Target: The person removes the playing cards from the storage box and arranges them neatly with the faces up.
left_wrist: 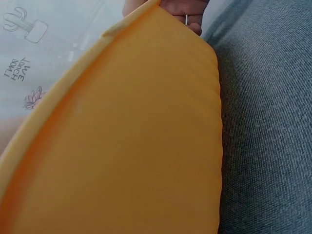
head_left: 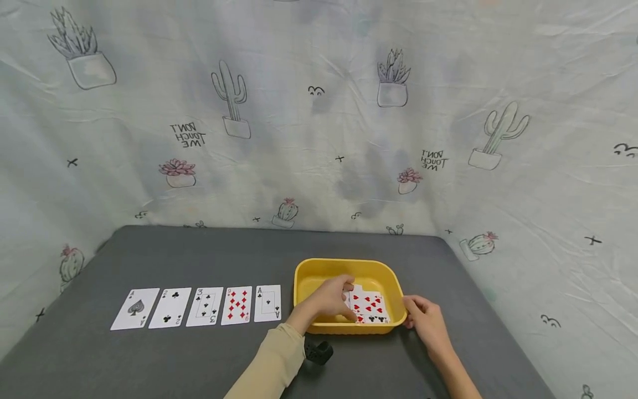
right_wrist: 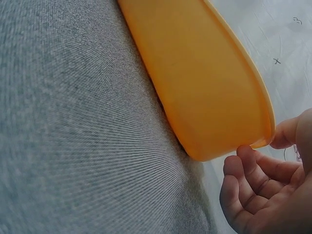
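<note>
In the head view my left hand (head_left: 329, 297) reaches into a yellow plastic tray (head_left: 349, 328), its thumb and fingers curved apart over the left side of some playing cards (head_left: 375, 305). I cannot tell whether those fingertips grip a card. The cards lie face up and overlapping, with red hearts and black clubs showing. My right hand (head_left: 426, 320) pinches the tray's right front corner between thumb and fingers. From the right wrist, the thumb is at the rim and a fingertip (right_wrist: 246, 152) meets the outer wall. The tray's wall (left_wrist: 146, 122) fills much of the left wrist view.
Left of the tray, a row of face-up cards lies on the grey table (head_left: 199, 366): ace of spades (head_left: 135, 308), two of clubs (head_left: 170, 307), three of clubs (head_left: 205, 306), nine of diamonds (head_left: 236, 305) and ace of clubs (head_left: 267, 303). A cactus-print curtain (head_left: 319, 166) hangs behind.
</note>
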`<state>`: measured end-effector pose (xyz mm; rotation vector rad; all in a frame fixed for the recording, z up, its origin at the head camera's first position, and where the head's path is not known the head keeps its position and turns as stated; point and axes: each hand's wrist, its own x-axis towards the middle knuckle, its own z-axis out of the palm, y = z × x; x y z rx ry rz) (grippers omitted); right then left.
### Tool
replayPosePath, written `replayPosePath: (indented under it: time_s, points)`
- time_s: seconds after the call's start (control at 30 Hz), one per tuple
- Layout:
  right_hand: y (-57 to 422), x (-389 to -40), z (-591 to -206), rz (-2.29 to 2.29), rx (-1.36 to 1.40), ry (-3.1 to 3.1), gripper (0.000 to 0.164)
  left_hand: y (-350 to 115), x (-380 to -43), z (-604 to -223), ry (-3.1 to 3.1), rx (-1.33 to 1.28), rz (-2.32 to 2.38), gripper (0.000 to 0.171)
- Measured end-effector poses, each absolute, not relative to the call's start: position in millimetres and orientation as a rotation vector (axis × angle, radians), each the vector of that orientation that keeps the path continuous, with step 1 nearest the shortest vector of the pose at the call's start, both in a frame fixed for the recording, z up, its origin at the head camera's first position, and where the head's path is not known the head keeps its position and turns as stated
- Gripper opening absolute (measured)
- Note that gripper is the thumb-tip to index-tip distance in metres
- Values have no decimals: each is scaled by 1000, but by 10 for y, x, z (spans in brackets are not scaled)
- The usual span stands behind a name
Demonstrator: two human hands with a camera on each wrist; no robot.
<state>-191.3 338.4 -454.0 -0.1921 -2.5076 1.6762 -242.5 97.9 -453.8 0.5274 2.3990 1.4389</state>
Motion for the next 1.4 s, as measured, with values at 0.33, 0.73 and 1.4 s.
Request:
replayPosePath:
  time_s: [0.33,0.73,1.4]
  points:
    - [3354,-1901,-4556,1698,-182,-2497,28,914,-2384,-4539,2483,549,1240,79]
    - [3357,-1891,-4512,1670,-178,-2503,28,961,-2449,-4500,2425,881,1218,83]
    - [3364,-1922,-4536,1651,-204,-2527,29,1029,-2531,-4524,2420,1052,897,75]
